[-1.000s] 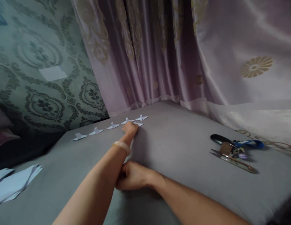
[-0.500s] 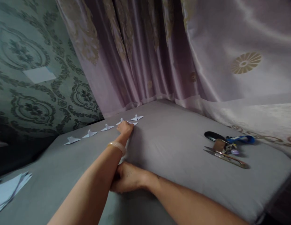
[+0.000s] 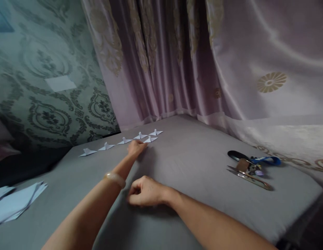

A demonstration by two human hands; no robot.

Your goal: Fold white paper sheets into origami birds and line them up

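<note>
My left hand, with a pale bangle on its wrist, reaches far over the grey surface. It is just beside the nearer folded white paper piece; whether they touch is unclear. Its fingers point away from me and are partly hidden and blurred. Several similar folded papers, each with a raised middle and flat pointed sides, stand in a slanting row, from one at the left to one at the far end. Closer to me, my right hand is loosely closed above the surface, nothing visible in it.
White paper sheets lie at the left edge of the grey padded surface. On the right are pointed metal snips, a blue strap, a dark oval object and small trinkets. Curtains hang behind.
My left hand has drawn back slightly from the folded papers. My right hand, formerly against the left forearm, is now apart from it. The view has shifted a little to the left.
</note>
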